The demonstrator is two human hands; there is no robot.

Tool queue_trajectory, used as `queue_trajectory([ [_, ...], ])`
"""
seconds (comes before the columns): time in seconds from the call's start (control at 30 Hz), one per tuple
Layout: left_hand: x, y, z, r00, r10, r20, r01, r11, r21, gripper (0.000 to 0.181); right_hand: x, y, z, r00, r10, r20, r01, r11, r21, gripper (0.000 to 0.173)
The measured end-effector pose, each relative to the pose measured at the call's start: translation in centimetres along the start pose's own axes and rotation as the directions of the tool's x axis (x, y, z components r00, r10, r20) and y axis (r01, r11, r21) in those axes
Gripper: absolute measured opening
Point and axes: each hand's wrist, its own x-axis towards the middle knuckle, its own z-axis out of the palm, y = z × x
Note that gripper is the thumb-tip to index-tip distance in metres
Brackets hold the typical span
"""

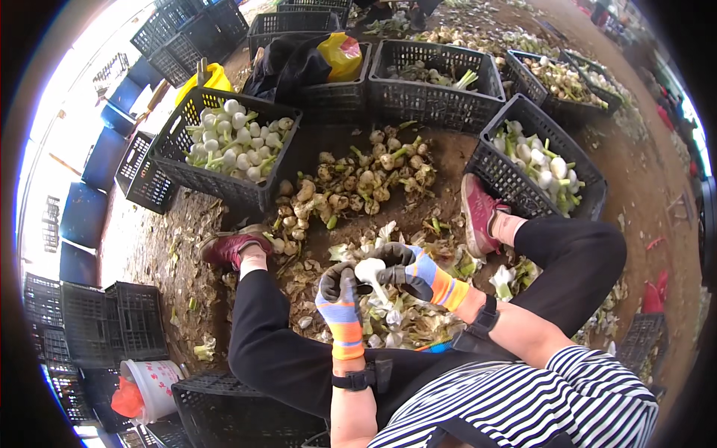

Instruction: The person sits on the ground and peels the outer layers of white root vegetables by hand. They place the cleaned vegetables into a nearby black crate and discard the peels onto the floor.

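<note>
A white, peeled garlic bulb (369,270) with a short pale stem is between my two gloved hands, above my lap. My left hand (339,297) has its dark-coated fingers curled against the bulb's left side. From the right, the thumb and fingers of my right hand (417,273) grip the same bulb. Peeled garlic skins (411,319) lie in a heap beneath my hands. Farther forward, between my feet, is a pile of unpeeled, soil-marked garlic bulbs (364,182) on the ground.
Peeled garlic fills part of a black plastic crate (224,176) at front left and another crate (526,187) at front right. A crate (437,106) farther ahead holds some garlic. A white bucket (154,386) lies tilted at lower left, beside a black crate (241,414).
</note>
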Motion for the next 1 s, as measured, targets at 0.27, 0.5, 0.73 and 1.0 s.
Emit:
queue_trajectory([
  [0.27,0.0,-0.6,-1.3,0.836,0.443,0.323,-0.538,0.555,0.634,0.016,0.4,-1.1,-1.2,0.995,-0.085,0.06,0.1,0.935,-0.34,0.039],
  [0.5,0.0,-0.5,-0.6,0.89,0.382,0.247,-0.437,0.567,0.698,0.015,0.0,-1.2,-1.1,0.989,-0.052,0.141,0.088,0.961,-0.264,0.042],
  [0.73,-0.3,-1.1,-0.4,0.994,-0.106,0.037,0.108,0.992,-0.063,0.012,0.1,-0.3,-1.8,0.97,0.214,0.114,-0.236,0.943,0.236,0.056],
  [1.0,-0.8,0.2,0.2,0.932,-0.339,0.131,0.362,0.891,-0.272,0.011,0.6,-2.6,-0.9,0.967,0.127,0.222,-0.106,0.989,-0.103,0.043],
])
